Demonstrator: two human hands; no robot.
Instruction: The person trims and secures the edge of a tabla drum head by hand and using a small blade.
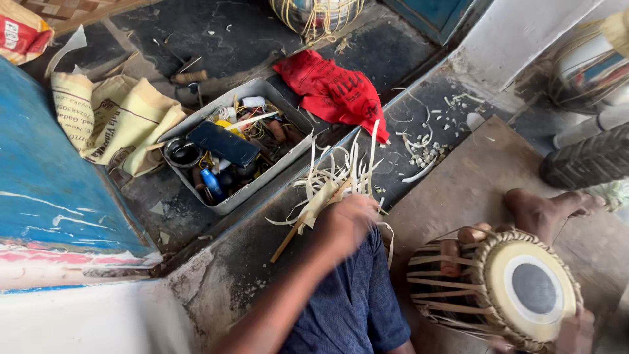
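The left hand [344,223] is closed around a bundle of pale strips [337,174], which fan upward and away from the person toward the red cloth [331,88], while a thin stick [291,235] slants down-left from the fist. The right hand [575,331], blurred at the lower right corner, rests against the rim of the small drum [498,288]; whether its fingers grip cannot be told. The drum lies on its side on the floor [452,190], head facing lower right, long axis running upper left to lower right.

A drum-maker's floor workshop: a metal tool tray [288,160], pale lacing strips [341,174], a hand drum [504,288].
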